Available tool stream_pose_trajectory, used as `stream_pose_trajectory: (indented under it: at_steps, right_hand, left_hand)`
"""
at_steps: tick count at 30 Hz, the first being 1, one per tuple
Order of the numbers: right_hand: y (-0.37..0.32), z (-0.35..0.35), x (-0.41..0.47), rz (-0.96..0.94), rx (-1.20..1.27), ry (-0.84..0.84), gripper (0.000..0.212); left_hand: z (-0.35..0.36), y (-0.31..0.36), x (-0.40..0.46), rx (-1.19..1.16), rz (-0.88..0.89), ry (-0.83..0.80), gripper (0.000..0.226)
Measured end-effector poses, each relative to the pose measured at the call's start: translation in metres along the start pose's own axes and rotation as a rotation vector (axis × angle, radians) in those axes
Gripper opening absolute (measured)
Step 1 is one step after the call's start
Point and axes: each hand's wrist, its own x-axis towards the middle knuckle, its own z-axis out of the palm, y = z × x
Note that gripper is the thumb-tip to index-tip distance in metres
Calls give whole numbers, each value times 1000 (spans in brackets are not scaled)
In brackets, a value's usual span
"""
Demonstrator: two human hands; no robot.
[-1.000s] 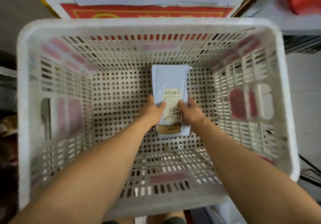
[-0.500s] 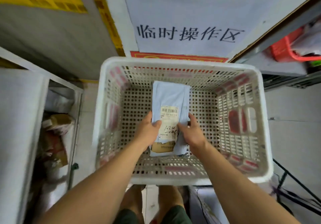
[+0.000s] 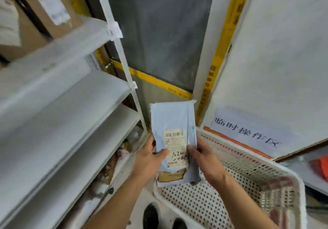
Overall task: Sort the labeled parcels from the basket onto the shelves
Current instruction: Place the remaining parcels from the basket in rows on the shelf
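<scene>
Head view: my left hand [image 3: 148, 159] and right hand [image 3: 204, 157] both pinch the grey parcel [image 3: 173, 122] upright at centre frame, above the basket [image 3: 248, 184], label facing me, probably to read it before choosing among the shelves [image 3: 71, 104] at left.

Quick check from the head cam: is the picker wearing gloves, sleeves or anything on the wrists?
No. The left hand and the right hand are bare, with no gloves, and no rings show. Both forearms are uncovered as far as the frame's lower edge: no sleeves, watch or wristband in view.
</scene>
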Motion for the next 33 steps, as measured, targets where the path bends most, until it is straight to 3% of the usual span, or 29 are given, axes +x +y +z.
stream_pose_trajectory:
  at_steps: [8,12,16,23,33]
  right_hand:
    - [-147,97,8,-220,-53,-170,34]
    - [-207,147,9,-328,-28,-222,44]
    - [-260,190,19,-420,-4,-245,37]
    - [-333,247,40,-513,28,-257,46]
    - [-391,263,97,-540,72,-191,36]
  left_hand:
    - [-139,84,-46,8,221,316,48]
    - [-203,117,-56,41,321,425,50]
    - [-260,144,-51,3,409,479,52]
    - [-341,188,-32,91,555,522,48]
    - [-372,235,27,201,568,533,56]
